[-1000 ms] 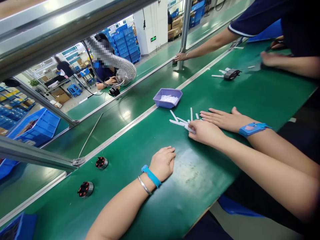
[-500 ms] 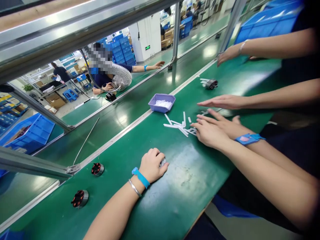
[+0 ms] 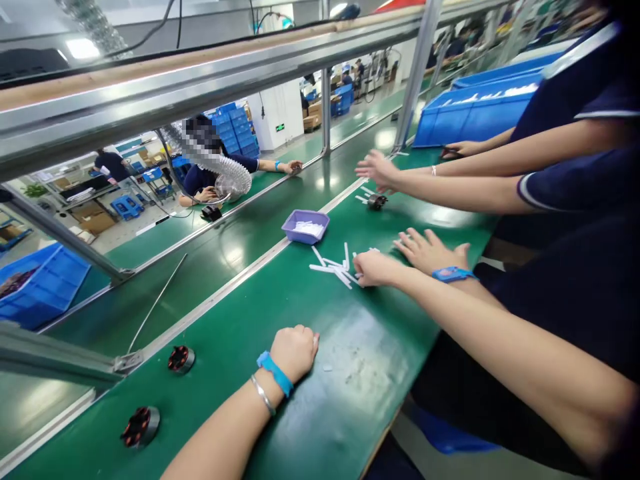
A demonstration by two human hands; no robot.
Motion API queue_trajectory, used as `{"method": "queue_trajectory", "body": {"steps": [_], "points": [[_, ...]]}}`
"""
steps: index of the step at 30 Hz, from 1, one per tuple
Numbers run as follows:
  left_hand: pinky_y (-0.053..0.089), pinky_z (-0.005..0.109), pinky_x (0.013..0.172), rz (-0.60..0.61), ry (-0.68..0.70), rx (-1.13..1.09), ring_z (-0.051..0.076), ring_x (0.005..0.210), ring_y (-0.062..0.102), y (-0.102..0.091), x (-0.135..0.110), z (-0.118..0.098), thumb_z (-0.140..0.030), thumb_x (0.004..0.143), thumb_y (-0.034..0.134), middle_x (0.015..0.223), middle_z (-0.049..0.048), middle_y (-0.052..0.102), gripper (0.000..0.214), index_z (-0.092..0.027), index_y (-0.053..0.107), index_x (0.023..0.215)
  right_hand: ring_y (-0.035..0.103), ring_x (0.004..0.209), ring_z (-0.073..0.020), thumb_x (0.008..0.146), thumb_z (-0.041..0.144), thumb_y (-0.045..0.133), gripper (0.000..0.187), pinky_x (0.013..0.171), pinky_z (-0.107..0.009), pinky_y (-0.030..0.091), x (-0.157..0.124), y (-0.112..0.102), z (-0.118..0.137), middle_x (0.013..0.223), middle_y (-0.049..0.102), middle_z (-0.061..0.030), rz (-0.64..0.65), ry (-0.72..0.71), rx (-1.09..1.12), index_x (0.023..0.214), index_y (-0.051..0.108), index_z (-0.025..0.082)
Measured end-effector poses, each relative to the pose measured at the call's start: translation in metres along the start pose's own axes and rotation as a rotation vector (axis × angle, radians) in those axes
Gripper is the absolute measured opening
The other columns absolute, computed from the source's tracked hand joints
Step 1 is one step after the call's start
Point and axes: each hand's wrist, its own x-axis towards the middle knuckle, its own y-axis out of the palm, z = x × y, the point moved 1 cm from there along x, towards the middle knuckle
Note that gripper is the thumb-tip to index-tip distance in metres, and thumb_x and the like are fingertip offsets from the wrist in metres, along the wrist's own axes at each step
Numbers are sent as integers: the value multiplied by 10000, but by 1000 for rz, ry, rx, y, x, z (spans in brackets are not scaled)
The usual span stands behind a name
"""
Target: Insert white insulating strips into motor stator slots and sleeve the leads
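Observation:
My left hand (image 3: pixel 294 350), with a blue wrist strap and a silver bangle, rests curled on the green bench; whatever its fingers hold is hidden. A small whitish piece (image 3: pixel 327 368) lies just right of it. My right hand (image 3: pixel 377 268) reaches in from the lower right, fingers bent down and closed at the edge of a loose heap of white strips (image 3: pixel 333 265). Its fingertips are partly hidden among the strips. Beyond the heap stands a purple tray (image 3: pixel 305 235) holding more white strips.
Close beside my right hand, a co-worker's hand (image 3: pixel 433 252) lies spread. Another person's hand (image 3: pixel 377 172) is over a motor part (image 3: pixel 376 201) with white strips. Two motor stators (image 3: pixel 181 360) (image 3: pixel 141 427) sit at left. Blue bins (image 3: pixel 473 117) and metal posts (image 3: pixel 414 73) border the bench.
The view has shifted. My right hand has gone from lying flat over the strips to curled fingers. My left hand has turned; the pale thing seen in it no longer shows.

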Motion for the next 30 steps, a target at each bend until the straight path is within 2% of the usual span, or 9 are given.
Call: {"method": "queue_trajectory", "body": {"steps": [4,6,9,13,17,20,23,28,30], "points": [[423,284,687,-64,-177,-347,164,650,561,-6,4,6,-232,831,635,562,-2,481,386,-193,422,511,578,578,-110,788,113,648,162,569,-224,456,-23,11,36,590,564,39,237,-19,82,663,565,170],[380,250,581,-115,-296,-551,111,523,461,-10,6,14,-331,870,615,495,-41,371,483,-199,356,484,549,509,-102,702,54,629,179,513,-205,424,-53,24,60,529,541,59,381,-82,172,648,531,194],[268,219,430,-161,-432,-887,58,380,279,-22,8,25,-542,915,511,462,-84,279,560,-219,285,516,520,483,-102,683,43,562,200,494,-206,407,-97,52,94,544,528,58,553,-210,245,656,469,218],[174,187,354,-185,-481,-1284,29,333,180,-39,4,30,-579,916,505,458,-103,223,599,-222,221,527,557,593,-146,682,29,523,207,589,-261,426,-119,86,113,709,571,-10,544,-333,118,670,447,220],[166,158,340,-226,-486,-1536,16,335,166,-47,-2,33,-429,987,431,496,-81,259,556,-198,224,526,567,613,-166,718,51,497,175,608,-294,433,-114,94,112,769,560,-34,553,-331,84,696,457,220],[160,144,346,-254,-497,-1626,13,356,182,-49,-5,38,-354,996,386,547,-57,335,487,-185,278,552,566,583,-137,724,98,524,137,597,-289,454,-113,90,112,842,544,-33,571,-300,127,791,484,210],[156,148,354,-257,-515,-1628,22,376,212,-49,-8,42,-352,973,407,576,-38,391,422,-181,352,591,576,586,-131,730,184,582,230,618,-313,489,-116,88,112,932,530,-43,550,-262,164,949,510,195],[145,176,377,-225,-520,-1457,32,381,193,-42,-18,43,-443,883,577,527,-65,397,381,-185,435,641,600,622,-155,744,357,698,415,641,-352,514,-115,91,107,1041,525,-73,509,-195,105,1089,541,189],[155,191,396,-192,-508,-1343,41,382,205,-37,-27,41,-472,824,661,468,-86,341,414,-187,449,611,618,647,-159,807,332,651,346,663,-345,519,-111,92,104,1057,534,-81,548,-218,85,1111,571,187]]}}
